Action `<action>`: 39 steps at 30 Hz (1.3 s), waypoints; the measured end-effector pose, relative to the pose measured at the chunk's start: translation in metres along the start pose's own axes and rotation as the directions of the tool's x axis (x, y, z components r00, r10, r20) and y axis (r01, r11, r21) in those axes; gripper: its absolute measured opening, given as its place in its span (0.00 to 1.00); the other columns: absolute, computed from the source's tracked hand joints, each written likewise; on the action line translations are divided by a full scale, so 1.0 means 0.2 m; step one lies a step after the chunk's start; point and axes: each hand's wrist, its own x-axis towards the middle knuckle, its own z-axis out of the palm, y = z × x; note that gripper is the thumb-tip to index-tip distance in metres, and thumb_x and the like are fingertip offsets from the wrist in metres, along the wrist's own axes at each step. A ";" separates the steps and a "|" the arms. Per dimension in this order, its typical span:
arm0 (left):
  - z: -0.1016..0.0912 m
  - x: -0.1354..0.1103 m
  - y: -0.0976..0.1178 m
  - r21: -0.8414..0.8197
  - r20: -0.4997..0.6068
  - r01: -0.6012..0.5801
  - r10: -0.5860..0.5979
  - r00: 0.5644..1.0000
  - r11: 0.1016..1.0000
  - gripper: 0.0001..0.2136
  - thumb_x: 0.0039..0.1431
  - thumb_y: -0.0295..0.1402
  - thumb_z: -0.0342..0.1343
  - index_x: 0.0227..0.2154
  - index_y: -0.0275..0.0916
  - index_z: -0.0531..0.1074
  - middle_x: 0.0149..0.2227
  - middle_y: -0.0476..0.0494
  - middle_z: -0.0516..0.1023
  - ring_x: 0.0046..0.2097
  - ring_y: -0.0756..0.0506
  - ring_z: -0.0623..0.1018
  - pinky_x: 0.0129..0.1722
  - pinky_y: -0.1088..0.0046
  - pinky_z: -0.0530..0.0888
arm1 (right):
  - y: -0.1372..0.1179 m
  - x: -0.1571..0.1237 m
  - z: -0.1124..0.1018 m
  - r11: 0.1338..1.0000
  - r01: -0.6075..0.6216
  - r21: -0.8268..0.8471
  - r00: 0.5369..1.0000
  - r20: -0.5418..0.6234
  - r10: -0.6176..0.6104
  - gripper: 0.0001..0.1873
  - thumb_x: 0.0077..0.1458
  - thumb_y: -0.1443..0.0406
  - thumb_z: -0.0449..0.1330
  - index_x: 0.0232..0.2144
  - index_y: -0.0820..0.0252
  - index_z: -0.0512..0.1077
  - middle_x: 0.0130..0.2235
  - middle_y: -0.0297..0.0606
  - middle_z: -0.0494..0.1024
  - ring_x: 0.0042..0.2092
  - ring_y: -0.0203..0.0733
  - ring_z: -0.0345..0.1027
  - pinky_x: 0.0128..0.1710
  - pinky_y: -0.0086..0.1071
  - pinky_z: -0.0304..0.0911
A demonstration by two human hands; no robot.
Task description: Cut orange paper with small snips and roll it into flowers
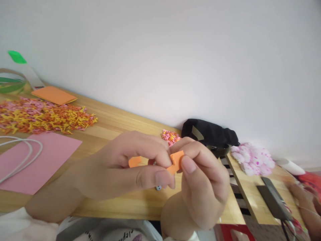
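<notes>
My left hand (120, 167) and my right hand (200, 180) meet above the front of a wooden table (120, 124). Both pinch one small piece of orange paper (176, 161), folded between thumbs and fingertips. Another bit of the same orange paper (134, 161) shows under my left fingers. The fingers of both hands are closed on it.
A heap of pink, yellow and orange folded paper bits (42, 115) lies at the far left, with an orange sheet (54, 95) behind it, a pink sheet (47, 157) and a white cord (22, 150) in front. A small pile (170, 136), a black pouch (210, 134) and pink-white pieces (253, 159) sit to the right. Another person's hand (304, 197) is at the right edge.
</notes>
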 end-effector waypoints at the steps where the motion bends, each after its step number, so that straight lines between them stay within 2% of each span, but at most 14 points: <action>1: 0.00 0.00 0.00 -0.010 0.021 -0.024 0.025 0.999 1.000 0.10 0.63 0.26 0.53 0.25 0.35 0.73 0.24 0.52 0.71 0.27 0.53 0.69 0.28 0.79 0.69 | 0.00 0.00 0.00 1.000 0.005 0.003 1.000 0.005 -0.005 0.13 0.62 0.69 0.53 0.25 0.60 0.69 0.25 0.32 0.68 0.29 0.35 0.63 0.30 0.33 0.59; 6: -0.02 0.02 -0.02 -0.036 0.046 -0.080 0.082 0.996 0.996 0.10 0.62 0.25 0.54 0.25 0.33 0.72 0.24 0.52 0.71 0.26 0.54 0.69 0.27 0.81 0.68 | 0.00 0.00 0.00 1.000 0.004 -0.006 1.000 -0.001 -0.004 0.13 0.63 0.69 0.53 0.25 0.60 0.70 0.26 0.33 0.70 0.29 0.35 0.63 0.29 0.34 0.60; 11: -0.02 0.01 -0.02 -0.019 0.042 -0.056 0.057 0.998 0.998 0.10 0.62 0.26 0.54 0.25 0.34 0.72 0.23 0.52 0.72 0.26 0.54 0.69 0.26 0.80 0.68 | 0.00 -0.01 0.01 0.997 0.038 -0.065 0.999 -0.015 -0.039 0.14 0.63 0.68 0.53 0.25 0.59 0.69 0.25 0.33 0.70 0.28 0.35 0.63 0.28 0.33 0.59; 17: 0.00 0.01 0.00 0.017 -0.019 0.012 -0.012 1.000 1.000 0.11 0.62 0.27 0.53 0.24 0.35 0.71 0.22 0.53 0.68 0.26 0.54 0.66 0.26 0.80 0.67 | 0.00 0.00 0.02 0.991 0.039 -0.125 0.999 -0.031 -0.043 0.14 0.63 0.68 0.52 0.24 0.58 0.68 0.24 0.32 0.70 0.26 0.35 0.63 0.27 0.33 0.60; 20: 0.00 0.02 0.01 -0.006 0.011 0.001 -0.001 1.000 1.000 0.11 0.61 0.26 0.53 0.22 0.35 0.69 0.21 0.53 0.66 0.25 0.54 0.65 0.25 0.80 0.65 | 0.00 0.00 0.02 0.991 0.040 -0.131 0.999 -0.013 -0.042 0.14 0.63 0.69 0.52 0.24 0.58 0.68 0.24 0.32 0.70 0.26 0.34 0.62 0.27 0.33 0.59; 24: -0.01 0.03 0.01 -0.013 -0.009 -0.003 0.003 1.000 1.000 0.12 0.60 0.24 0.52 0.20 0.35 0.66 0.20 0.54 0.62 0.24 0.54 0.63 0.24 0.80 0.64 | 0.00 0.00 0.02 0.988 0.042 -0.150 0.999 -0.008 -0.044 0.14 0.62 0.69 0.52 0.24 0.59 0.68 0.24 0.32 0.69 0.29 0.35 0.63 0.27 0.32 0.58; 28: -0.02 0.03 0.00 -0.010 0.002 0.032 -0.032 0.999 0.999 0.11 0.61 0.25 0.51 0.23 0.35 0.69 0.22 0.51 0.70 0.26 0.53 0.69 0.27 0.78 0.67 | 0.00 0.00 0.02 0.989 0.035 -0.143 0.999 -0.021 -0.039 0.14 0.63 0.69 0.52 0.24 0.58 0.67 0.24 0.32 0.70 0.28 0.35 0.63 0.28 0.32 0.58; 32: -0.04 0.04 -0.01 -0.131 0.056 -0.015 0.023 0.998 0.991 0.06 0.60 0.29 0.55 0.27 0.38 0.71 0.25 0.49 0.76 0.28 0.50 0.74 0.29 0.76 0.72 | 0.01 0.00 0.01 0.994 0.032 -0.106 0.999 -0.035 -0.036 0.14 0.62 0.68 0.52 0.24 0.58 0.67 0.23 0.31 0.68 0.28 0.35 0.63 0.28 0.32 0.59; 35: -0.04 0.04 -0.02 -0.149 0.090 -0.025 0.039 0.995 0.989 0.07 0.61 0.26 0.54 0.27 0.37 0.71 0.26 0.49 0.77 0.30 0.50 0.75 0.32 0.76 0.73 | 0.01 0.01 0.01 0.991 0.053 -0.122 0.998 -0.022 -0.056 0.14 0.62 0.67 0.53 0.23 0.58 0.67 0.22 0.32 0.68 0.28 0.36 0.64 0.27 0.32 0.59; 39: -0.03 0.03 -0.02 -0.129 0.078 -0.009 0.019 0.997 0.992 0.08 0.61 0.24 0.53 0.26 0.35 0.72 0.25 0.49 0.76 0.29 0.52 0.73 0.31 0.78 0.72 | 0.01 0.01 0.01 0.987 0.057 -0.147 0.998 -0.027 -0.062 0.15 0.62 0.66 0.52 0.23 0.58 0.67 0.23 0.33 0.68 0.28 0.36 0.63 0.27 0.32 0.59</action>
